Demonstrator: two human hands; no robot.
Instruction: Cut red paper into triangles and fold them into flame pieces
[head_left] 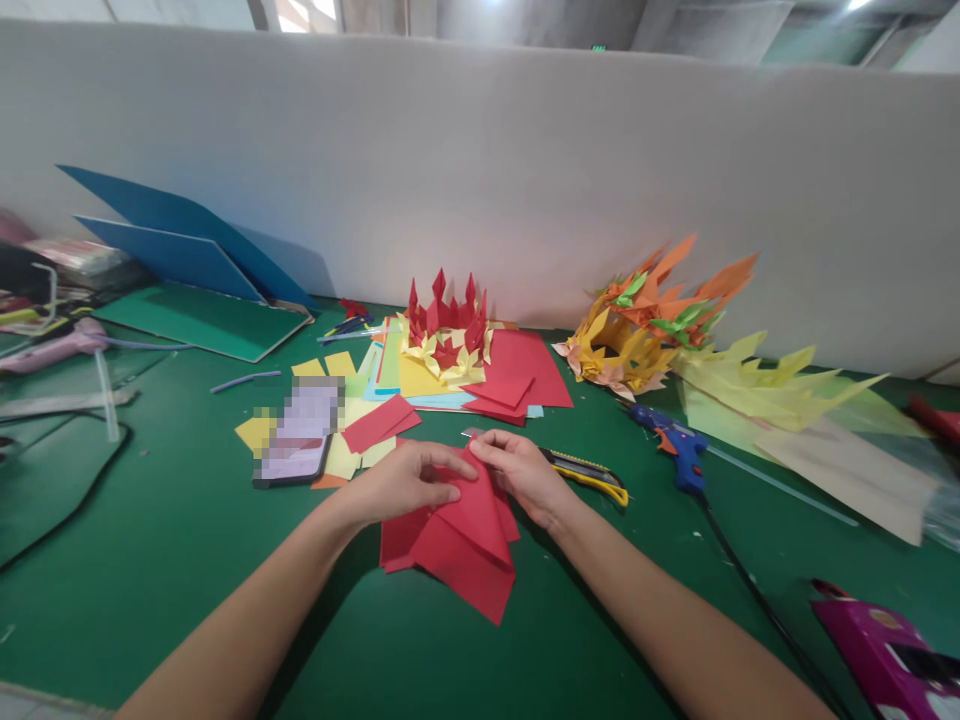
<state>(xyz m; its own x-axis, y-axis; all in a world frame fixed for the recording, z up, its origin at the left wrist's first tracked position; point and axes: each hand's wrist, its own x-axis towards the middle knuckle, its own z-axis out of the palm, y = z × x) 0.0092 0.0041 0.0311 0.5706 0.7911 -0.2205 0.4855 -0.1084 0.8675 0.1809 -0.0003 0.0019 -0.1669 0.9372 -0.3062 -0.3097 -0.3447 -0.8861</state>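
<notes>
A stack of folded red paper (459, 545) lies on the green table (150, 560) right in front of me. My left hand (409, 482) rests on its upper left part, fingers curled and pinching the top fold. My right hand (521, 472) pinches the same top edge from the right. The two hands' fingertips almost meet at the paper's peak.
Behind the hands lie loose red and yellow sheets (517, 375), a red and yellow paper crown (446, 335) and a phone (300, 445). A yellow utility knife (592, 473) and a blue glue gun (675, 445) with its cord are to the right, beside orange and yellow paper shapes (660, 310). Blue boards (180, 245) lean on the wall.
</notes>
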